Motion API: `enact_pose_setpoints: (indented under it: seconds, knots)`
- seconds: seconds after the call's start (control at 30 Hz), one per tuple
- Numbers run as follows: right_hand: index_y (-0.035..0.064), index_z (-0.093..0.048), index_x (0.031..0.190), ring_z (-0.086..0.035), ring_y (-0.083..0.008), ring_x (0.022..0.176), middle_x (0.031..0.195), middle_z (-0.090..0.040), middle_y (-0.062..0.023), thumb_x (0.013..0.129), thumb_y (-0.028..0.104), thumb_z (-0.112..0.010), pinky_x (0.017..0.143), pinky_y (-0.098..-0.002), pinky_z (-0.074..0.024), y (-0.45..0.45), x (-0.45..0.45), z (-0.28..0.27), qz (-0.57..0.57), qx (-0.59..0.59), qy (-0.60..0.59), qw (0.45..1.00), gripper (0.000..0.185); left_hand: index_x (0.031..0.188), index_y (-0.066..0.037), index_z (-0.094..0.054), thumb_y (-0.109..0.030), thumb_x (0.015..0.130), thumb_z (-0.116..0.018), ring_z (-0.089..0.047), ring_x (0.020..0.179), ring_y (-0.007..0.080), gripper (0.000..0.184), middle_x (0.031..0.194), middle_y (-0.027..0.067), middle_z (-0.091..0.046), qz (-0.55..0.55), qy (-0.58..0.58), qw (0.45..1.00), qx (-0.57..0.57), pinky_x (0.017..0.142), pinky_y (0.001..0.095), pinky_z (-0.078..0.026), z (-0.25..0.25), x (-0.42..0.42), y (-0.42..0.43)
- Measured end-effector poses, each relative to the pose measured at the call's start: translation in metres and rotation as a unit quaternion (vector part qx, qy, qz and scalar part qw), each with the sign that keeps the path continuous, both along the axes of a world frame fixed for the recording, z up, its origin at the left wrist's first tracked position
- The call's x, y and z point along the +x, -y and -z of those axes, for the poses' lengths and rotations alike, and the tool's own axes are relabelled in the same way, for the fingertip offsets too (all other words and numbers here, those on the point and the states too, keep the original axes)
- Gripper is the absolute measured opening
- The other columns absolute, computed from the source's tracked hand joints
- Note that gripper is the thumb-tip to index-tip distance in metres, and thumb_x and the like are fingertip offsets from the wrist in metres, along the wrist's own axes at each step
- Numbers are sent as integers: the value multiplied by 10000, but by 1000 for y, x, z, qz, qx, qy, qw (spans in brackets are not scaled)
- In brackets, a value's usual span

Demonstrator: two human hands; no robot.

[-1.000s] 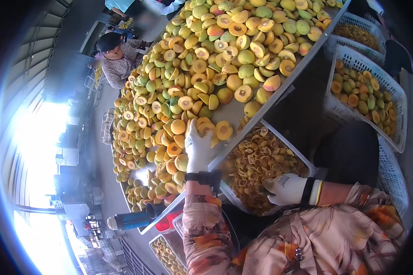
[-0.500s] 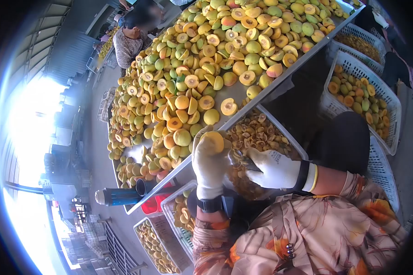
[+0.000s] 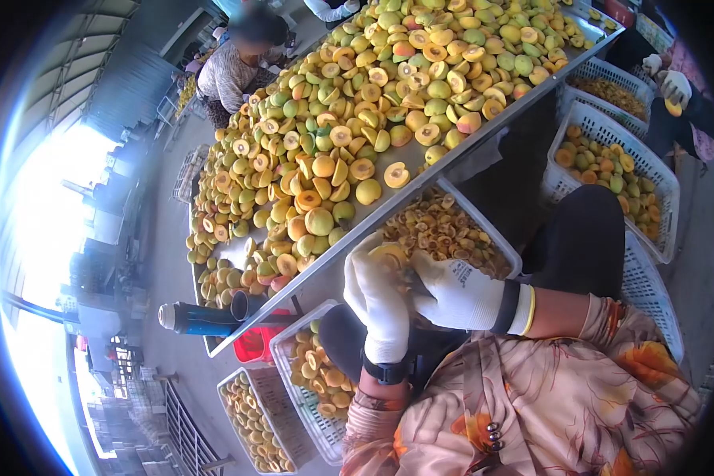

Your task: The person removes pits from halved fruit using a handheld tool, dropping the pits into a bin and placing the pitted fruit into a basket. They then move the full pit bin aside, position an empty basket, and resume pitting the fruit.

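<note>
My left hand (image 3: pixel 375 297), in a white glove, curls around a yellow peach half (image 3: pixel 389 254), mostly covered by the fingers. Close against it, my right hand (image 3: pixel 462 292), also gloved, has its fingers drawn in at the fruit. Whatever the right hand grips is hidden between the two hands. Both are just above a crate (image 3: pixel 484 220) of brown-orange pits and scraps (image 3: pixel 436 226). Beyond them, a metal table (image 3: pixel 484 138) bears a large heap of peaches (image 3: pixel 317 170), many halved with the stone showing. One cut half (image 3: pixel 397 174) lies near the table's edge.
At lower left stand a crate of peach halves (image 3: pixel 317 369), another crate (image 3: pixel 254 420) and a red container (image 3: pixel 255 343). A blue cylinder (image 3: pixel 198 318) sticks out by the table corner. Crates (image 3: pixel 665 170) line the right. Co-workers (image 3: pixel 228 75) sit around; one gloved hand (image 3: pixel 676 89) holds fruit.
My left hand has moved down and right with the peach half, tipping it inward. My right hand has come in against it. The camera view has shifted slightly.
</note>
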State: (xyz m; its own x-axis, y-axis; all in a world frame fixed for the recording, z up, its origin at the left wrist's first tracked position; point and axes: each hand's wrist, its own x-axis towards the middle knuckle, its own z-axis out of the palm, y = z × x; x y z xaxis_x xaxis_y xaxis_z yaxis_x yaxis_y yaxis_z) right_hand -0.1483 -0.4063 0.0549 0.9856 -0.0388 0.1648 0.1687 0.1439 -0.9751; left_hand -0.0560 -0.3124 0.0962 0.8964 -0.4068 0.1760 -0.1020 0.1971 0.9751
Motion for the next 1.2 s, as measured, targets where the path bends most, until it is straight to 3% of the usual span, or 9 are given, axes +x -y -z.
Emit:
enact_pose_setpoints:
  seconds: [0.07, 0.13, 0.2, 0.37, 0.53, 0.87, 0.97, 1.07, 1.2]
  knots:
    - [79, -571, 1249, -628, -228, 1099, 1242, -609, -137, 1051, 241, -555, 955, -389, -504, 1, -5, -14, 37, -190, -27, 981, 257, 1129, 22, -676, -361, 1088, -465, -591, 813, 81, 440, 938, 38, -674, 3, -5, 1000, 3, 693, 202, -462, 4, 1, -4]
    - [46, -572, 1215, -649, -230, 1019, 1134, -645, -122, 1037, 214, -550, 893, -374, -514, -4, -1, 10, 174, -591, 50, 786, 245, 1121, 25, -678, -339, 1088, -472, -573, 757, 70, 419, 899, 31, -668, -10, 18, 1000, 3, 652, 194, -445, 8, 1, -4]
    - [26, -571, 1193, -665, -245, 954, 1059, -663, -131, 1019, 194, -557, 840, -372, -521, -5, -1, 25, 205, -693, 73, 687, 242, 1108, 30, -680, -320, 1087, -480, -559, 712, 65, 404, 860, 28, -661, -17, 38, 999, 7, 624, 188, -434, 8, 0, -4]
    - [6, -567, 1169, -687, -316, 832, 957, -658, -210, 962, 161, -603, 733, -404, -532, 11, -12, -36, 76, -351, 9, 933, 261, 1063, 48, -685, -278, 1076, -508, -536, 634, 62, 371, 779, 30, -646, -7, 85, 996, 27, 586, 181, -413, 5, 3, -6]
    - [17, -603, 1090, -684, -285, 758, 815, -657, -153, 932, 125, -583, 685, -383, -522, 23, -6, -22, 31, -286, 59, 956, 192, 1034, 55, -689, -247, 1059, -540, -533, 605, 52, 339, 773, 38, -650, 61, 64, 995, 47, 541, 188, -390, 9, 18, -8]
    - [-6, -570, 1229, -563, -93, 571, 720, -611, -13, 925, 155, -626, 523, -272, -465, 37, -4, -25, -78, -64, -195, 976, 348, 1034, 40, -684, -296, 1037, -570, -616, 647, 146, 355, 823, 95, -687, 101, -3, 994, 47, 567, 247, -479, 6, 24, 4]
    - [15, -575, 1253, -661, -177, 635, 739, -652, -84, 887, 140, -598, 611, -325, -546, 32, -1, -23, -69, -65, -181, 979, 388, 1044, 40, -678, -345, 1030, -575, -650, 680, 196, 399, 835, 111, -691, 88, -61, 994, -27, 609, 285, -535, 21, 25, 5]
    - [-5, -572, 1265, -709, -280, 818, 906, -705, -172, 885, 149, -629, 766, -384, -563, 0, 14, 42, 99, -170, 90, 976, 414, 1045, 45, -678, -366, 1030, -575, -647, 674, 189, 424, 832, 122, -693, 14, -80, 997, -12, 609, 284, -543, 28, 13, 6]
    - [-18, -609, 1212, -691, -336, 1005, 1080, -697, -230, 889, 138, -648, 897, -409, -532, 16, 10, 12, -3, -183, 3, 983, 361, 1024, 55, -689, -324, 1027, -584, -676, 666, 192, 393, 852, 156, -724, 22, -97, 995, -30, 565, 272, -525, 27, 16, 2]
